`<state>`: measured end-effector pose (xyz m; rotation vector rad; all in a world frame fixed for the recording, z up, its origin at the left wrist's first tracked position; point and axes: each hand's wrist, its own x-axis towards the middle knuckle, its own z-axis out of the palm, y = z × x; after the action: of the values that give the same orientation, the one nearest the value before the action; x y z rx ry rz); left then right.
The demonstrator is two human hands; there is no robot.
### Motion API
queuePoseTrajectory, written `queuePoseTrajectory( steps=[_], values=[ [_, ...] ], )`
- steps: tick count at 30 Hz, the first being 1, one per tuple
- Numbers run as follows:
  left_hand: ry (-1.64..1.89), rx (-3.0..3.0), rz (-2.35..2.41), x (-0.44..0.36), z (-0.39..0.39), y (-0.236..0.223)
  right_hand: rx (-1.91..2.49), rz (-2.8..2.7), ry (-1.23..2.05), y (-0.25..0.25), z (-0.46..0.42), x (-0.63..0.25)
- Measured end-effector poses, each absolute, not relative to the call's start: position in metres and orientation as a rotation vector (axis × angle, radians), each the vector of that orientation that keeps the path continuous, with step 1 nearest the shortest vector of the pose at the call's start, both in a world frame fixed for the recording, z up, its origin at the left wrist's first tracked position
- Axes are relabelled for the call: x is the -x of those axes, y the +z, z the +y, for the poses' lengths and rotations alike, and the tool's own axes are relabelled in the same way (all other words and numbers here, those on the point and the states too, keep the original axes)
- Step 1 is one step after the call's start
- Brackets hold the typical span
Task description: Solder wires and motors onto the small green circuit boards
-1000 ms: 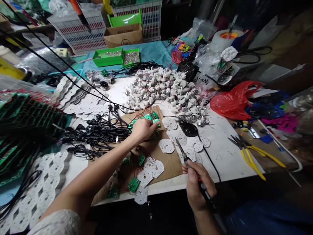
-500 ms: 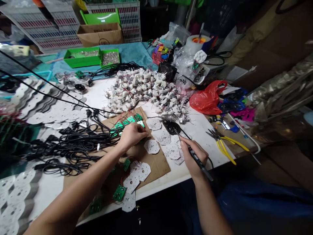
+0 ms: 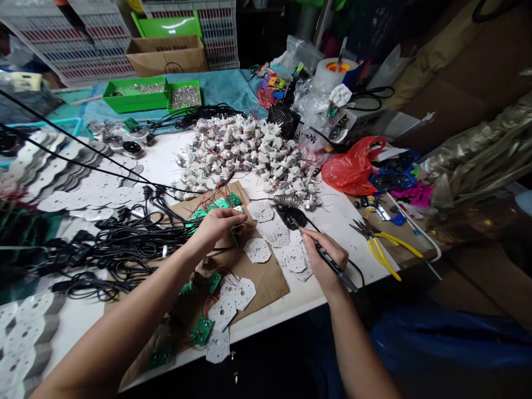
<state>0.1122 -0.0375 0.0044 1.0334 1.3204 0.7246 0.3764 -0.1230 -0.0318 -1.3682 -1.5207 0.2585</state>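
My right hand point(image 3: 326, 257) is wrapped round a soldering iron point(image 3: 339, 274), held like a pen. The iron's tip points at a dark round base point(image 3: 294, 218), which has a metal coil point(image 3: 286, 199) behind it. My left hand point(image 3: 216, 226) is closed in a pinch over the green circuit boards point(image 3: 228, 201); what sits between the fingertips is too small to make out. Red wires trail from the boards, which rest on a cardboard sheet point(image 3: 266, 282). Between the hands lie white perforated plates point(image 3: 257, 250).
Behind the hands rises a heap of small white motor-like parts point(image 3: 245, 144). Black power cords point(image 3: 128, 244) sprawl on the left. Yellow-handled pliers point(image 3: 376, 244) and a red plastic bag point(image 3: 353, 166) lie on the right. Green trays point(image 3: 135, 97) stand at the back.
My left hand has shifted slightly left and turned, its fingers still pinched. The right hand has moved a little left with the soldering iron, its tip still by the dark base.
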Motion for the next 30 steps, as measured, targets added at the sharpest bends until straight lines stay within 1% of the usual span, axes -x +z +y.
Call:
queuePoseTrajectory(
  steps=[6,9,12,15,17,20,23,26,30],
  values=[
    [0.536,-1.111,1.341,-0.104,-0.032,0.016,1.381,-1.543,0.27,-0.029,-0.122,-0.378],
    [0.608,-1.103,1.324,-0.1,-0.03,0.021,1.374,-1.55,0.268,-0.028,-0.121,-0.377],
    [0.742,-0.943,1.292,-0.094,-0.028,0.024,1.373,-1.544,0.256,-0.028,-0.119,-0.377],
    [0.747,-0.795,1.313,-0.087,-0.028,0.027,1.369,-1.529,0.239,-0.028,-0.117,-0.378],
    [0.716,-0.9,1.321,-0.084,-0.033,0.028,1.391,-1.509,0.25,-0.027,-0.118,-0.379],
    [0.641,-1.239,1.285,-0.087,-0.051,0.026,1.441,-1.433,0.296,-0.025,-0.125,-0.379],
    [0.478,-1.484,1.296,-0.096,-0.075,0.018,1.459,-1.338,0.33,-0.021,-0.138,-0.375],
    [0.321,-1.625,1.383,-0.104,-0.094,0.007,1.443,-1.336,0.39,-0.017,-0.155,-0.366],
    [0.217,-1.682,1.457,-0.109,-0.101,-0.002,1.347,-1.389,0.486,-0.016,-0.176,-0.348]
  ],
)
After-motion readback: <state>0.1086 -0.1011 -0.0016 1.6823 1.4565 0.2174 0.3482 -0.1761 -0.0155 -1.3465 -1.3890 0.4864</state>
